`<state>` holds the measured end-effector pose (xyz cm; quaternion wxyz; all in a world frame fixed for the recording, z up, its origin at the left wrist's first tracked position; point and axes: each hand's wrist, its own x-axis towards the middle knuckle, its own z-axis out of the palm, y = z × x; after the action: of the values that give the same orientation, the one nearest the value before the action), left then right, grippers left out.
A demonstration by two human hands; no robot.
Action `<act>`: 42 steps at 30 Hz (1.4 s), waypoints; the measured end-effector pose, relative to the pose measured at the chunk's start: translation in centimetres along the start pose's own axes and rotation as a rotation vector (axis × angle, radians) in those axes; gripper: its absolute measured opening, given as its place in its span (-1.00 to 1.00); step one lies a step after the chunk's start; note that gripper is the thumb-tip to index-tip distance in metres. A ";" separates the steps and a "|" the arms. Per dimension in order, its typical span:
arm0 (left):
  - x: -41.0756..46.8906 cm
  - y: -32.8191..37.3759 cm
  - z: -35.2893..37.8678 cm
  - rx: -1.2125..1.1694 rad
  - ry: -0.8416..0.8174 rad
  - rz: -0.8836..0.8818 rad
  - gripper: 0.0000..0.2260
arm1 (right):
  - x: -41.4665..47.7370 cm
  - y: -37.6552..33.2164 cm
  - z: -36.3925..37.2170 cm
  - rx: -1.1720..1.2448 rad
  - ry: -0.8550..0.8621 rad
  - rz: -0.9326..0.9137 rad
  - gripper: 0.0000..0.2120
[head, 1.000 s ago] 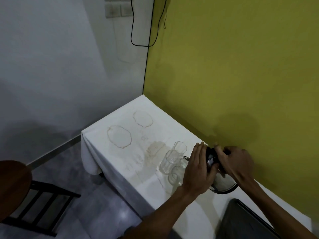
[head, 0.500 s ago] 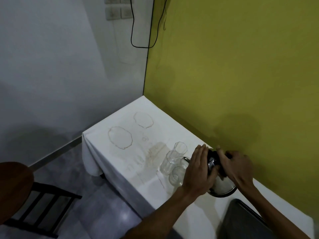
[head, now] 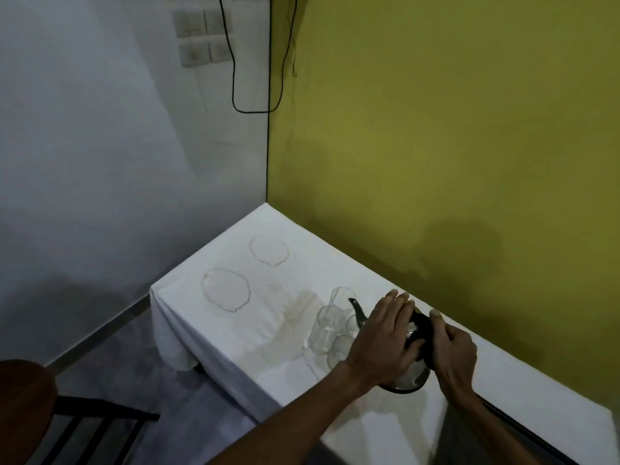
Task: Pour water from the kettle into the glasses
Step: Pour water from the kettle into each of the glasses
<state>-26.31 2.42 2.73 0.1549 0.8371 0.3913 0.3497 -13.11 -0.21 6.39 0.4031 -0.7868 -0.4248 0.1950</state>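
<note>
A person's two hands are closing on a steel kettle (head: 407, 377) that is sitting near the right of a white-clothed tabletop (head: 235, 333) pushed into a corner between a grey wall and a yellow wall (head: 436, 129). The left hand (head: 385, 340) is lying flat across the kettle's body, fingers spread and pressed to the metal, a resting grip rather than a clenched one. The right hand (head: 453, 350) is wrapping its grip around the black handle (head: 423, 333) at the top. The spout (head: 358, 310) is pointing far and left, over a cluster of clear glasses (head: 327, 330) that are standing upright just left of the kettle, touching or nearly touching one another; how many there are is hard to tell. No brand, label or writing is showing anywhere. The cloth is carrying two ring-shaped stains (head: 226, 290) on its far left part, which is lying open. The tabletop's left edge is dropping to a grey floor (head: 117, 364) just left of the glasses, while its right edge is running along the yellow wall close behind the right hand. A dark chair (head: 67, 427) is standing at near left, well apart from the tabletop. A black cable (head: 235, 78) is hanging down the grey wall beside wall switches (head: 201, 38).
</note>
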 end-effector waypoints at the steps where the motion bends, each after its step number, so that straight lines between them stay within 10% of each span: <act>1: 0.4 0.1 -0.2 0.002 -0.001 0.013 -0.48 | 0.2 -0.1 -0.1 0.013 0.014 -0.003 -0.41; 42: 3.4 -3.3 0.9 -0.208 0.032 -0.269 -0.11 | 8.0 -6.0 2.1 -0.601 -0.011 -0.405 -0.37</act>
<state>-25.89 7.15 1.91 0.2798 0.7509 0.4640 0.3776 -13.06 9.30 10.24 0.1820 -0.7690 -0.6126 -0.0183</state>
